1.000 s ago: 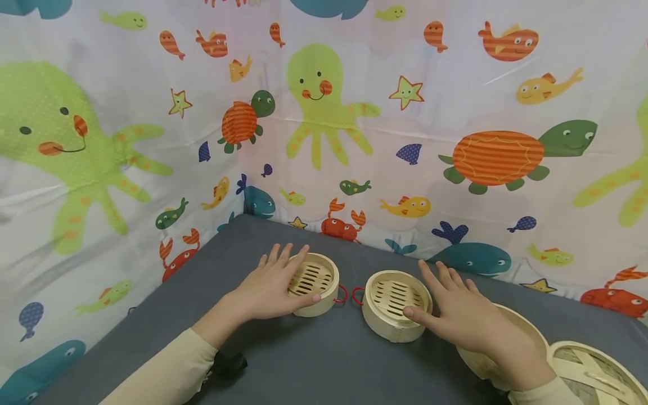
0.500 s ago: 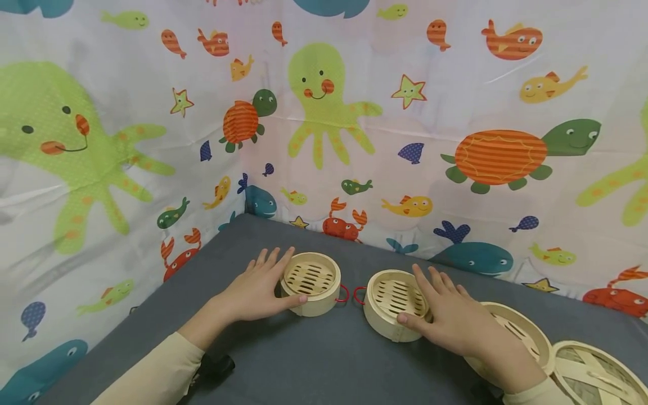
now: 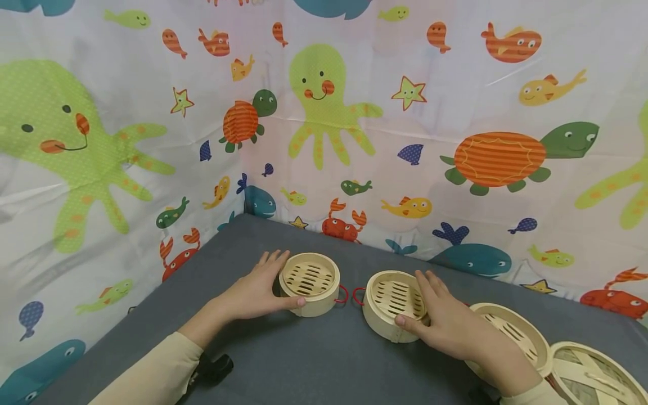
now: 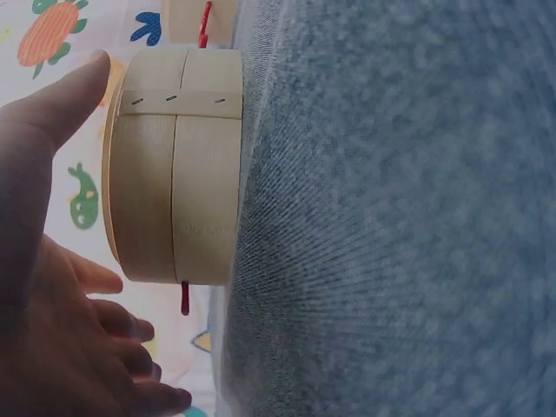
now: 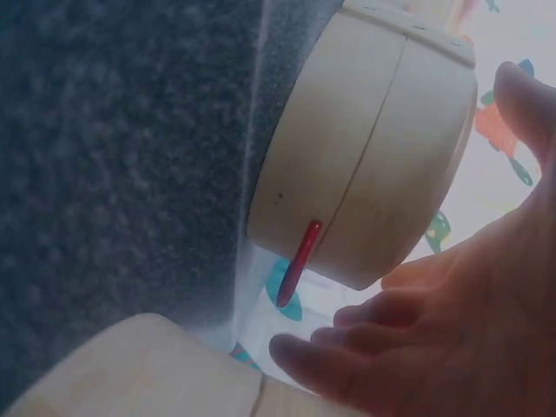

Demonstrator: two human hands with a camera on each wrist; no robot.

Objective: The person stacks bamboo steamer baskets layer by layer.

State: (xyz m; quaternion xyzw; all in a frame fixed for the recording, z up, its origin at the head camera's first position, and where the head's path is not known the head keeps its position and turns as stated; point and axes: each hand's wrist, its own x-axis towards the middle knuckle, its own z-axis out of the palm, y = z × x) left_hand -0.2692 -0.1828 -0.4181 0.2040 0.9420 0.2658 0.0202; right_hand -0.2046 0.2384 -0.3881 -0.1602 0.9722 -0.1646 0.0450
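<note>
Near the far edge of the grey worktop [image 3: 314, 365], the left hand [image 3: 255, 292] is flanking the left steamer [image 3: 310, 284], the right hand [image 3: 453, 323] the right steamer [image 3: 395, 320], fingers resting loosely open, gripping nothing; only the wrist views are showing the left outer handle [image 4: 185, 299] and right outer handle [image 5: 300, 263].

No text is legible; a faint mark [image 4: 201, 231] on the left bamboo steamer [image 4: 148, 191] is too blurred to read.

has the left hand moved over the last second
Yes, leftward: the left hand's index fingertip was below the right side of the small yellow star on the backdrop; now it's below its left side.
</note>
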